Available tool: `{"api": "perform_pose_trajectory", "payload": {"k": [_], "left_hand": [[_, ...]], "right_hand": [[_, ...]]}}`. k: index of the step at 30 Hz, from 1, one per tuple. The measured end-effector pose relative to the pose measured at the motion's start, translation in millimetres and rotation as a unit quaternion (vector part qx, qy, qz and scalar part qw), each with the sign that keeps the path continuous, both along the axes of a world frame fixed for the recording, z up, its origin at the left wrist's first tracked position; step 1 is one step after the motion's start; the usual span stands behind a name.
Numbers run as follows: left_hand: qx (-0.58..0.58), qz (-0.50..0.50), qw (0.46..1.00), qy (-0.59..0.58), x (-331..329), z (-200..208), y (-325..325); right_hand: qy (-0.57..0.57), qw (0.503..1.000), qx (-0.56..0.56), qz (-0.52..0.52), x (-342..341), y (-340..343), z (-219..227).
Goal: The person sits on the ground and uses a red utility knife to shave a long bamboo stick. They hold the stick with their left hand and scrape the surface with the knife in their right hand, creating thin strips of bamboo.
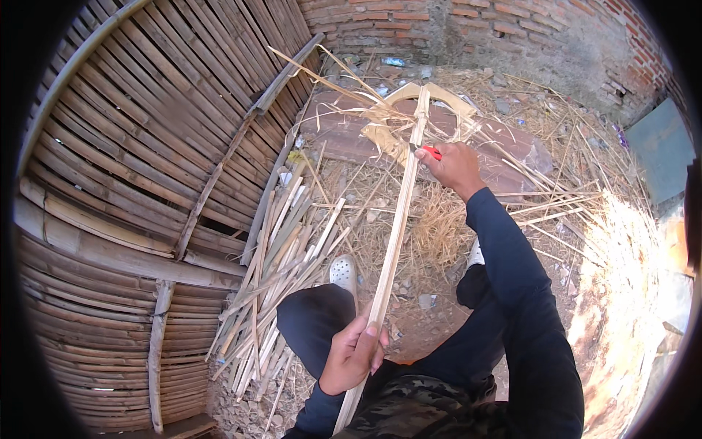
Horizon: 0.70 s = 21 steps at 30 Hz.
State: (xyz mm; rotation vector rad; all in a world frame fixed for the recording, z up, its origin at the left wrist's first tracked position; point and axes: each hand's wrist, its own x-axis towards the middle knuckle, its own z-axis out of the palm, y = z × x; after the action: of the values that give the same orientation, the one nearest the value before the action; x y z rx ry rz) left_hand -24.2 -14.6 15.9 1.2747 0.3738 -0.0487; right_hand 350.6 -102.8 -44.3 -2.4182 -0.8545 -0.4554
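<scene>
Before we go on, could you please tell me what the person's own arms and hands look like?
The right hand and left hand are both ungloved. The right sleeve is long, plain dark navy, and reaches the wrist. Only a little of the left sleeve shows, in matching dark navy. I can make out no markings.

red-handled tool [432,152] partly hidden in right hand [455,170], long strip [393,249] cut off below

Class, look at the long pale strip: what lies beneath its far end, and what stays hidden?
Beneath the strip a pale ringlike frame shows, lying over a reddish-brown slab. The parts that the strip and frame cover cannot be seen.
</scene>
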Motion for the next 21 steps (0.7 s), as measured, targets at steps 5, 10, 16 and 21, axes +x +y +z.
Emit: {"api": "perform_pose_trajectory", "payload": {"k": [5,10,16,21], "left_hand": [[0.019,-0.04,0.999,0.008,1,-7,-8],[-0.005,-0.014,1.0,0.009,5,-8,-4],[-0.008,0.033,0.999,-0.017,15,-1,9],[0.018,0.043,0.999,-0.014,15,2,4]], "right_hand": [[0.041,0.993,-0.038,-0.103,44,-26,-13],[0.176,0.981,-0.002,-0.084,19,-18,10],[0.095,0.977,-0.041,0.188,-90,-21,26],[0.013,0.973,-0.029,0.229,-115,-22,19]]}}
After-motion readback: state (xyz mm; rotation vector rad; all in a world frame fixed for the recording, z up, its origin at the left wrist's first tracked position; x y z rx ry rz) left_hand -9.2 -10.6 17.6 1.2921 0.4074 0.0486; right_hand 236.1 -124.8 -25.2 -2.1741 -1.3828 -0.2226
